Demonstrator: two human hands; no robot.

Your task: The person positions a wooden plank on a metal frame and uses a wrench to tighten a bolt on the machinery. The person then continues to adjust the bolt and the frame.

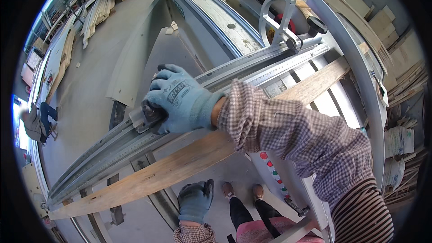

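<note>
My right hand (182, 96), in a blue-grey work glove, reaches across from the right. Its fingers curl over the black-and-clear fence stop (152, 113) on the long metal fence (101, 155), which has scale markings. A long wooden board (180, 166) lies along the near side of the fence, passing beneath my right forearm. My left hand (195, 201), gloved alike, is low in front of the board, near a metal support bar (163, 207). Its thumb shows at the right, while the other fingers are mostly hidden; I cannot tell whether it touches anything.
A sliding-table saw spreads around me, with a rail (216, 13) at the back and an angled guard arm (355, 58) at right. Coloured buttons (271, 171) line the machine's near side. Timber (99, 11) is stacked at the far left; another person (38, 121) is at left.
</note>
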